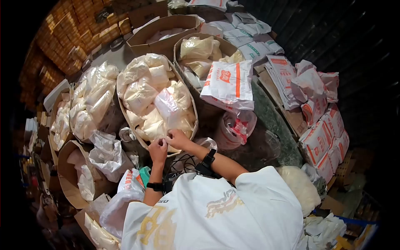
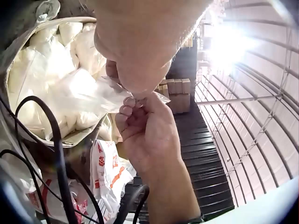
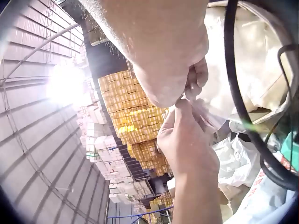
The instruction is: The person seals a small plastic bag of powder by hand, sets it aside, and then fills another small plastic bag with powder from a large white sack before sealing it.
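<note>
Above the near rim of a large oval cardboard box (image 1: 196,125), my left hand (image 1: 158,151) and right hand (image 1: 178,139) meet at the fingertips. Both hands pinch the gathered top of a clear plastic bag (image 2: 105,93), which stretches toward the box in the left wrist view. Curled fingers of the right hand (image 2: 148,128) show there, thumb close to the left hand. From the right wrist, the left hand (image 3: 189,135) is seen with its thumb and fingers together; the pinched plastic is mostly hidden. Filled bags of pale powder (image 1: 139,93) fill the box.
A white printed sack (image 1: 228,81) lies across another box behind. To the right stands a tied clear bag with a red top (image 1: 237,127). More boxes with filled bags (image 1: 93,100) crowd the left. Black cables (image 2: 56,149) hang near the wrists. Printed sacks (image 1: 321,141) are stacked far right.
</note>
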The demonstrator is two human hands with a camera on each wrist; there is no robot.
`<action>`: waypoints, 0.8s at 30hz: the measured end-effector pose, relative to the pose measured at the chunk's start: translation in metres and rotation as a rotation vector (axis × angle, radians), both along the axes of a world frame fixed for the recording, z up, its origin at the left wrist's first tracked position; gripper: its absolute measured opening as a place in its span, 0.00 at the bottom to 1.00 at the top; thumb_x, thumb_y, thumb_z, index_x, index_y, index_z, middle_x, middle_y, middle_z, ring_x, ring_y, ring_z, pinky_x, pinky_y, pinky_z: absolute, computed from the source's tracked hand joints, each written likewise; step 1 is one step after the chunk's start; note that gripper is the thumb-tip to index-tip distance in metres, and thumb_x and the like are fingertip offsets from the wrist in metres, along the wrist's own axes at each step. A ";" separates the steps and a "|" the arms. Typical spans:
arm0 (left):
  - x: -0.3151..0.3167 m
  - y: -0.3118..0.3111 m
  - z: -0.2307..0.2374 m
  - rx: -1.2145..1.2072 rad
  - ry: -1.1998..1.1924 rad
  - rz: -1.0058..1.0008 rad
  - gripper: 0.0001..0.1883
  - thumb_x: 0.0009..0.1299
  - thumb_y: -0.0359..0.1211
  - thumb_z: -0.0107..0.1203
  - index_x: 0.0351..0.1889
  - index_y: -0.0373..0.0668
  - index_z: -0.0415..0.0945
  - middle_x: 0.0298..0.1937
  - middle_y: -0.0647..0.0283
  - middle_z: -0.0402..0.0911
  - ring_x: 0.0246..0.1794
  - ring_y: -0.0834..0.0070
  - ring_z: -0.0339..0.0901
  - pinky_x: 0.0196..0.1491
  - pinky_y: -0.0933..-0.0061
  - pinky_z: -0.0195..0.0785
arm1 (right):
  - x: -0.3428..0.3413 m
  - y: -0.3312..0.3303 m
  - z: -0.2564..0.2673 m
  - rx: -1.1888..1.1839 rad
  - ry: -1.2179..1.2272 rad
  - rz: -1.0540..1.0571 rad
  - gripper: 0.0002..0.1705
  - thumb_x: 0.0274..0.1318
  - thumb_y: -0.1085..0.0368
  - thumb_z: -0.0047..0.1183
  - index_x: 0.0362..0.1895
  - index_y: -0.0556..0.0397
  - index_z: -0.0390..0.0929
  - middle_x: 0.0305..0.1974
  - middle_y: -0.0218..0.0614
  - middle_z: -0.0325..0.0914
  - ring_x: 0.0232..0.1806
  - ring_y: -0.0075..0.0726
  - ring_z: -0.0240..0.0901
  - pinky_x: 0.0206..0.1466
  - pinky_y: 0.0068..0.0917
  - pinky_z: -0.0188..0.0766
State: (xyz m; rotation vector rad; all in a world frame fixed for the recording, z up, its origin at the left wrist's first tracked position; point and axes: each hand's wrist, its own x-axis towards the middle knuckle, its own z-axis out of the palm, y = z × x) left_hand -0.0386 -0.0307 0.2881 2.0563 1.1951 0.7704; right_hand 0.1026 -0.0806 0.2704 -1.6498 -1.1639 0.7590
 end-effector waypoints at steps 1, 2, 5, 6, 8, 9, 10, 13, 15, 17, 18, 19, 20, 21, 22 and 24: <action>0.002 0.000 -0.002 0.011 0.003 0.008 0.10 0.65 0.34 0.60 0.31 0.35 0.83 0.27 0.50 0.83 0.27 0.55 0.83 0.34 0.62 0.74 | 0.000 0.000 0.000 0.000 -0.014 -0.010 0.17 0.49 0.58 0.57 0.24 0.63 0.76 0.21 0.53 0.75 0.22 0.47 0.73 0.29 0.41 0.68; 0.003 0.000 -0.004 0.006 0.001 0.006 0.10 0.65 0.34 0.60 0.31 0.35 0.83 0.27 0.49 0.83 0.27 0.55 0.83 0.34 0.61 0.74 | -0.001 0.000 -0.003 0.001 0.001 -0.033 0.17 0.49 0.58 0.57 0.24 0.63 0.76 0.21 0.54 0.74 0.22 0.49 0.73 0.29 0.42 0.68; 0.004 0.004 -0.011 0.007 0.020 -0.001 0.10 0.66 0.34 0.60 0.33 0.35 0.83 0.27 0.49 0.83 0.28 0.55 0.83 0.34 0.61 0.74 | -0.005 0.004 -0.010 -0.016 0.006 -0.086 0.18 0.49 0.57 0.57 0.24 0.64 0.76 0.22 0.56 0.75 0.23 0.53 0.74 0.29 0.44 0.69; 0.005 0.006 -0.014 0.016 0.043 -0.005 0.10 0.66 0.34 0.60 0.33 0.35 0.83 0.27 0.48 0.83 0.28 0.55 0.83 0.34 0.61 0.74 | -0.005 0.006 -0.009 -0.036 -0.017 -0.093 0.18 0.49 0.58 0.57 0.24 0.64 0.76 0.22 0.56 0.75 0.23 0.54 0.74 0.29 0.45 0.69; 0.004 0.005 -0.023 0.011 0.054 0.002 0.10 0.66 0.34 0.60 0.33 0.35 0.83 0.28 0.48 0.83 0.28 0.54 0.83 0.34 0.60 0.74 | -0.005 0.003 -0.011 -0.061 -0.038 -0.110 0.18 0.48 0.58 0.57 0.24 0.65 0.77 0.23 0.57 0.75 0.24 0.57 0.75 0.29 0.45 0.69; 0.005 0.004 -0.025 0.000 0.043 0.012 0.10 0.66 0.34 0.60 0.34 0.35 0.83 0.28 0.48 0.83 0.28 0.54 0.83 0.34 0.60 0.74 | -0.007 0.003 -0.008 -0.064 -0.035 -0.120 0.19 0.48 0.57 0.57 0.23 0.65 0.77 0.23 0.58 0.75 0.24 0.57 0.75 0.29 0.46 0.69; 0.007 0.007 -0.027 -0.004 0.029 0.019 0.10 0.66 0.34 0.60 0.34 0.35 0.83 0.29 0.48 0.83 0.29 0.54 0.83 0.34 0.60 0.74 | -0.006 0.004 -0.005 -0.060 -0.035 -0.134 0.19 0.48 0.57 0.57 0.23 0.65 0.77 0.23 0.58 0.75 0.24 0.58 0.75 0.30 0.46 0.69; 0.011 0.012 -0.034 -0.042 0.042 0.023 0.10 0.66 0.34 0.60 0.35 0.36 0.84 0.29 0.48 0.84 0.29 0.55 0.84 0.36 0.61 0.74 | -0.004 0.004 -0.002 -0.133 -0.056 -0.127 0.20 0.50 0.56 0.57 0.24 0.65 0.77 0.24 0.60 0.74 0.26 0.62 0.75 0.32 0.49 0.70; 0.010 0.013 -0.031 -0.033 0.044 -0.006 0.10 0.65 0.34 0.60 0.37 0.36 0.85 0.30 0.48 0.84 0.31 0.56 0.84 0.37 0.62 0.75 | -0.006 0.004 -0.004 -0.129 -0.055 -0.145 0.20 0.50 0.55 0.56 0.25 0.65 0.77 0.24 0.61 0.74 0.27 0.64 0.75 0.33 0.49 0.70; 0.012 0.015 -0.035 -0.054 0.002 0.007 0.10 0.65 0.34 0.60 0.37 0.36 0.85 0.30 0.48 0.84 0.30 0.56 0.84 0.37 0.63 0.75 | -0.005 0.006 -0.004 -0.097 -0.047 -0.157 0.20 0.51 0.55 0.56 0.26 0.65 0.77 0.24 0.61 0.74 0.28 0.65 0.76 0.34 0.49 0.70; 0.012 0.018 -0.036 -0.062 -0.020 0.016 0.11 0.65 0.34 0.60 0.37 0.36 0.85 0.30 0.48 0.84 0.30 0.56 0.84 0.37 0.63 0.75 | -0.006 0.009 -0.003 -0.078 -0.044 -0.160 0.20 0.51 0.55 0.56 0.26 0.65 0.77 0.24 0.61 0.74 0.29 0.65 0.76 0.34 0.49 0.71; 0.011 0.019 -0.038 -0.046 0.003 0.023 0.11 0.65 0.34 0.60 0.37 0.36 0.84 0.30 0.48 0.84 0.30 0.57 0.84 0.37 0.63 0.75 | -0.007 0.010 -0.003 -0.086 -0.052 -0.154 0.19 0.51 0.56 0.56 0.26 0.64 0.77 0.25 0.61 0.74 0.29 0.65 0.76 0.34 0.49 0.71; 0.009 0.020 -0.039 -0.030 0.026 0.028 0.11 0.65 0.34 0.60 0.36 0.35 0.84 0.30 0.49 0.84 0.30 0.58 0.84 0.36 0.63 0.75 | -0.009 0.010 -0.002 -0.093 -0.060 -0.149 0.19 0.51 0.56 0.55 0.26 0.64 0.77 0.25 0.61 0.74 0.29 0.64 0.76 0.34 0.49 0.71; 0.013 0.021 -0.035 -0.011 0.045 0.026 0.11 0.66 0.34 0.60 0.36 0.35 0.84 0.29 0.49 0.84 0.29 0.58 0.85 0.36 0.63 0.75 | -0.005 0.011 -0.002 -0.098 -0.072 -0.153 0.19 0.52 0.56 0.55 0.26 0.64 0.77 0.25 0.61 0.74 0.29 0.64 0.76 0.34 0.48 0.71; 0.015 0.024 -0.031 -0.114 0.038 -0.027 0.11 0.66 0.35 0.60 0.36 0.34 0.84 0.29 0.49 0.84 0.29 0.59 0.85 0.36 0.64 0.75 | -0.001 0.012 -0.006 -0.077 -0.055 -0.153 0.18 0.52 0.57 0.54 0.26 0.63 0.77 0.25 0.61 0.74 0.29 0.63 0.76 0.34 0.48 0.71; 0.008 0.035 -0.019 -0.322 0.036 -0.123 0.12 0.67 0.35 0.60 0.35 0.33 0.83 0.28 0.49 0.84 0.29 0.62 0.85 0.36 0.66 0.75 | 0.002 0.018 -0.014 -0.036 -0.013 -0.142 0.18 0.52 0.57 0.54 0.27 0.63 0.77 0.25 0.60 0.74 0.29 0.63 0.75 0.34 0.47 0.71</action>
